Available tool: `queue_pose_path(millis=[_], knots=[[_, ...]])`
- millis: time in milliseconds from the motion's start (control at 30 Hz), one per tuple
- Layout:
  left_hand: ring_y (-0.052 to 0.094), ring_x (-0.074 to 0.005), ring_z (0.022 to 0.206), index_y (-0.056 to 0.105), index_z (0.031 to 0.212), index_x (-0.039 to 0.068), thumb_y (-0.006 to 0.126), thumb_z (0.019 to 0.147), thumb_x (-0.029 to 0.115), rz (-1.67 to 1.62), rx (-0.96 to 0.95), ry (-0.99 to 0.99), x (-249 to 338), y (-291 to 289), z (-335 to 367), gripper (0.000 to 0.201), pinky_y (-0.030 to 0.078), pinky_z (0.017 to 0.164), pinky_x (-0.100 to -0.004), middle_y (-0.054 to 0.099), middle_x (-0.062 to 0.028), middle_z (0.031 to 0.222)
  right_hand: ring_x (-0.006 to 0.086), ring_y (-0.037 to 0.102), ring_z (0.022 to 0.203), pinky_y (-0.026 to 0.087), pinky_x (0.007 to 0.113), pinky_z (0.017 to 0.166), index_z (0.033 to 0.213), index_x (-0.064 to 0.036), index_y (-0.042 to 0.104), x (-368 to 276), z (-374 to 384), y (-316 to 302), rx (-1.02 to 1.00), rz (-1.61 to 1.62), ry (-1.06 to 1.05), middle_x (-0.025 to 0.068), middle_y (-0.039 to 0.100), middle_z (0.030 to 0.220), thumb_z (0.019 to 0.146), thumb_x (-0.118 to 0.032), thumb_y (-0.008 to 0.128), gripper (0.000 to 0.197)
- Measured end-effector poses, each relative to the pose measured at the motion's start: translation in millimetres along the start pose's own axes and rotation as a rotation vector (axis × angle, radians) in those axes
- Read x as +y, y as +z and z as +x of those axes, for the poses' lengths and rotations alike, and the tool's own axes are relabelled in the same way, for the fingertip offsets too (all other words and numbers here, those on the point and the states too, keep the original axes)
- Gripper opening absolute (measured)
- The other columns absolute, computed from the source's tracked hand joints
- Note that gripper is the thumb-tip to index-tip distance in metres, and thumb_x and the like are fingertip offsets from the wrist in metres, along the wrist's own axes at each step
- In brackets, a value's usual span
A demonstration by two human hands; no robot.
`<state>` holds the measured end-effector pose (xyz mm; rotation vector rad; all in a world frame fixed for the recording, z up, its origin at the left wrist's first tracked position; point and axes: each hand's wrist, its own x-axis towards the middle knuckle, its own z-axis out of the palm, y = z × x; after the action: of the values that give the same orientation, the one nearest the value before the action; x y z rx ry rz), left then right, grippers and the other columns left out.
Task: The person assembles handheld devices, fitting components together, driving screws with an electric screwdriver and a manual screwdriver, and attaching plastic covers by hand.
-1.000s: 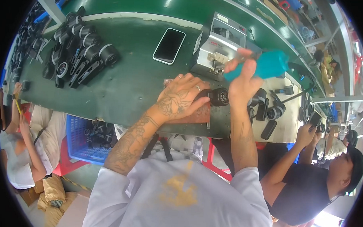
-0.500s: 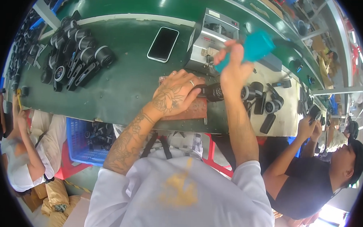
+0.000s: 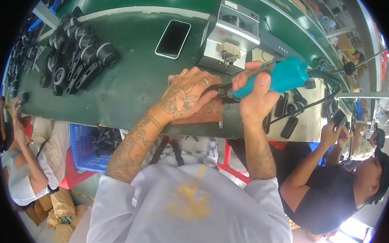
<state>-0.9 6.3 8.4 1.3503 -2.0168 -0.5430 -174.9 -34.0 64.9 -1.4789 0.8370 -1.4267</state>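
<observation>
My right hand (image 3: 259,91) is wrapped around a teal electric screwdriver (image 3: 290,75), held nearly level. Its tip points left to a black handheld device (image 3: 222,90), though my fingers partly hide where the two meet. With fingers closed over it, my left hand (image 3: 186,93) holds that device down on a worn reddish-brown pad (image 3: 207,113); most of the device is under the hand. Just behind the hands stands a grey metal bench machine (image 3: 234,37) with a small brass-coloured block on its front.
A phone (image 3: 173,39) lies on the green bench. Several black round-headed devices (image 3: 87,49) are heaped at left; black parts (image 3: 295,108) lie at right. A dark cable (image 3: 333,81) trails from the screwdriver. A blue crate (image 3: 80,147) sits below. Other people (image 3: 329,182) work on both sides.
The screwdriver has swung down and to the right, from raised and blurred to nearly level, its tip now at the device. My left hand stays on the device.
</observation>
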Motion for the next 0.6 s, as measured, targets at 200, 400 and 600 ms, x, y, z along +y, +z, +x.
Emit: queue_pose_path(millis=[200, 400, 600], knots=[[0.056, -0.0230, 0.111, 0.066, 0.130, 0.016, 0.061, 0.099, 0.032, 0.165, 0.012, 0.116, 4, 3, 1, 0.035, 0.044, 0.103, -0.0433, 0.065, -0.0010, 0.119, 0.0169, 0.059, 0.061, 0.047, 0.030, 0.055, 0.107, 0.0060, 0.059, -9, -5, -6, 0.041, 0.138, -0.020, 0.0072, 0.058, 0.069, 0.100, -0.045, 0.065, 0.052], [0.061, -0.0243, 0.103, 0.063, 0.129, 0.012, 0.070, 0.091, 0.036, 0.343, -0.053, 0.204, 2, 0, 14, 0.046, 0.053, 0.092, -0.0437, 0.065, -0.0031, 0.118, 0.0185, 0.058, 0.061, 0.048, 0.031, 0.058, 0.108, 0.0066, 0.059, -17, -17, -19, 0.054, 0.205, -0.057, 0.0085, 0.058, 0.069, 0.099, -0.051, 0.064, 0.059], [0.064, -0.0229, 0.106, 0.067, 0.121, 0.008, 0.071, 0.090, 0.029, 0.432, 0.016, 0.281, 5, 0, 16, 0.038, 0.053, 0.095, -0.0425, 0.069, -0.0038, 0.115, 0.0203, 0.054, 0.059, 0.047, 0.037, 0.059, 0.109, 0.0047, 0.055, -22, -23, -24, 0.050, 0.063, -0.007, 0.0081, 0.053, 0.067, 0.096, -0.066, 0.058, 0.072]])
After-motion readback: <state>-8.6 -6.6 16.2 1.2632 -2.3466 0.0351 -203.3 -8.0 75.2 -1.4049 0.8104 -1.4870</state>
